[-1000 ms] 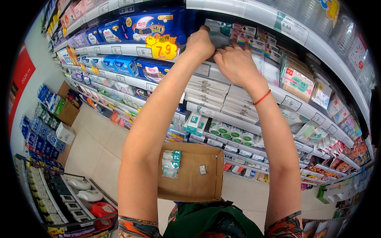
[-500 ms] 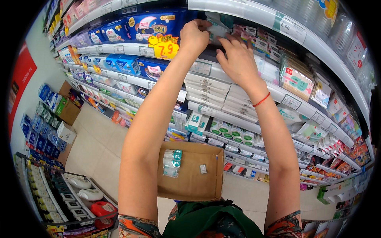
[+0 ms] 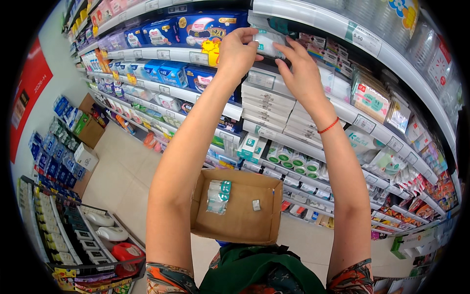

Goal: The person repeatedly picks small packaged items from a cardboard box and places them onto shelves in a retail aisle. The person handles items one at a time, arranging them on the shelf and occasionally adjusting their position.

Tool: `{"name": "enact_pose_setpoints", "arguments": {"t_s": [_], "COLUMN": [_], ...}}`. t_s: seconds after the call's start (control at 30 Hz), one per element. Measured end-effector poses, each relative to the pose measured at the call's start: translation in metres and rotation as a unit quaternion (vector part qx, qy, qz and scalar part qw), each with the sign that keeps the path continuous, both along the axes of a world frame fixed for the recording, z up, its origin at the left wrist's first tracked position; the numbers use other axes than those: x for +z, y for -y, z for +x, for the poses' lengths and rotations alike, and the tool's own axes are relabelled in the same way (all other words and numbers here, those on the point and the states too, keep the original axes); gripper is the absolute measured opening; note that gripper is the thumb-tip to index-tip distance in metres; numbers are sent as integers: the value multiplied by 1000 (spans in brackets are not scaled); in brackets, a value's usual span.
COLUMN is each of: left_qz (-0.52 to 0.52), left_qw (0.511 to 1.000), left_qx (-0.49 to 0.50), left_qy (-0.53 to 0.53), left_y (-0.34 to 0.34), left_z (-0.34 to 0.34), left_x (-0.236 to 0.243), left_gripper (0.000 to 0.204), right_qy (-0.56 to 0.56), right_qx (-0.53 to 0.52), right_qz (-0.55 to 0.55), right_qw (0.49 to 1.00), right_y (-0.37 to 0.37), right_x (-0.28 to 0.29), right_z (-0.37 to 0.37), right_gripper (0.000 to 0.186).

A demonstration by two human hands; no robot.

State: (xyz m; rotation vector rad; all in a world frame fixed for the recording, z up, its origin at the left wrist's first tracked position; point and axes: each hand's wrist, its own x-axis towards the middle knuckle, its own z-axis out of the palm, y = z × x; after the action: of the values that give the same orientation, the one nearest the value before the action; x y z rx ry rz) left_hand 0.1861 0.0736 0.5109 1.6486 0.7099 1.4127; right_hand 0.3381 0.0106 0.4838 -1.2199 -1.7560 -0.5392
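On the far left stand a low rack [image 3: 73,230] of goods and some boxes [image 3: 88,132] on the floor by the long blue-stocked shelves [image 3: 161,73]. Moving right, the left hand [image 3: 237,51] is raised to an upper shelf [image 3: 313,22], fingers curled around the left end of a small white-and-teal pack [image 3: 267,41], thumb under it. The right hand [image 3: 301,73] is up just beside it, fingers spread and pressed against the pack's right side, so both hands grip the one pack at the shelf front; whether it already rests on the shelf board cannot be told. Below, between the forearms, an open cardboard box [image 3: 240,228] sits at waist level, holding only one similar packet [image 3: 218,196] and a tiny white tag [image 3: 256,205]. Judging from that, the restocking looks nearly through: the box is almost bare, the pack in hand is at its place up top, and one packet appears left to shelve. To the right the shelves carry stacked white cartons [image 3: 269,105], green-capped tubs [image 3: 293,161] and hanging sachets [image 3: 391,161]
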Motion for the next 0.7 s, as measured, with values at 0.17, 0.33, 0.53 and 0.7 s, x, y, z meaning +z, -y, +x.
{"name": "enact_pose_setpoints", "arguments": {"t_s": [0.17, 0.33, 0.53, 0.7], "left_qz": [-6, -21, -50, -84], "left_qw": [1000, 999, 997, 994], "left_qx": [-10, -31, -59, -47], "left_qy": [-25, -39, 2, -58], "left_y": [23, 58, 90, 109], "left_z": [-21, -43, -71, -103], "left_x": [-2, -17, -50, -87], "left_gripper": [37, 39, 37, 38], "right_qy": [-48, -64, -128, -200], "right_qx": [8, -3, 20, 85], "right_qz": [-17, -47, -111, -164], "right_qw": [999, 997, 985, 962], "right_y": [22, 59, 90, 104], "right_x": [0, -8, -29, -58], "right_z": [-11, -25, -46, -65], "right_gripper": [32, 38, 40, 36]}}
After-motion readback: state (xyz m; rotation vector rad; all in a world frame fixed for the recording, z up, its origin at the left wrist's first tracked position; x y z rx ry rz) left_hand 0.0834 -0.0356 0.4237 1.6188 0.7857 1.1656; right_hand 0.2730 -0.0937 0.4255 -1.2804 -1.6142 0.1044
